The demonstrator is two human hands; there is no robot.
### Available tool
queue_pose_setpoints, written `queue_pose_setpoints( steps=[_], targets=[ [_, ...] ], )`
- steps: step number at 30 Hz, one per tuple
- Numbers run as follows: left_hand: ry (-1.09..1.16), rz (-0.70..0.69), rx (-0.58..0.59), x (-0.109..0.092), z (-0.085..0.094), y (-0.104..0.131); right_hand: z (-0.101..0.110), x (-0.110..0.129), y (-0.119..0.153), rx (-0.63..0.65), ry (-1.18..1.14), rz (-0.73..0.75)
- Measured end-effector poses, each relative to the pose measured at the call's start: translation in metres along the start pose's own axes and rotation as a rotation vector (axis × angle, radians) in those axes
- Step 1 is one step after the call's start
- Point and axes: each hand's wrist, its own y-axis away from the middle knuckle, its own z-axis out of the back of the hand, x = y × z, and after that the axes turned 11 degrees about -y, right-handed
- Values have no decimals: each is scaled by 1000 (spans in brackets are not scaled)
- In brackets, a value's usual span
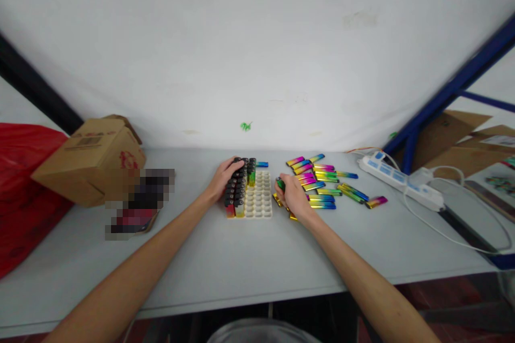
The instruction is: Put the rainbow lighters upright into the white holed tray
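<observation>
A cream tray with rows of round pockets lies on the table. Upright lighters with black tops and see-through coloured bodies fill its left rows. My left hand is closed around lighters at the tray's back left corner; its fingertips are on the black tops, and its grip is partly hidden. Right of the tray, my right hand is closed on a small green lighter, of which only the end shows. Shiny rainbow metallic sleeves lie scattered beside and beyond that hand, some partly under it.
A blue sleeve lies behind the tray. On the left are a cardboard box, a red bag and a blurred-out dark item. A white power strip with cables lies right, near a blue metal frame. The wall stands behind.
</observation>
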Motion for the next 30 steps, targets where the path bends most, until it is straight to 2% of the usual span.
queue_pose_setpoints(
  steps=[3,7,12,15,17,21,25,30],
  targets=[
    [13,-1,6,0,0,0,-1,4,2,-6,-43,-4],
    [10,-5,3,1,-1,0,0,11,5,98,-69,78],
    [6,-17,-5,4,-1,-2,3,19,8,159,227,307],
    [13,-20,-7,5,-1,-2,2,24,7,103,401,487],
    [20,-9,-3,4,-1,-1,-1,28,6,52,496,556],
    [9,-10,-9,3,-1,-2,-8,33,2,25,530,530],
    [-4,-16,-13,3,-1,-2,-13,28,-3,42,526,490],
    [-18,-28,-23,4,0,-2,-16,15,-8,56,800,557]
  ],
)
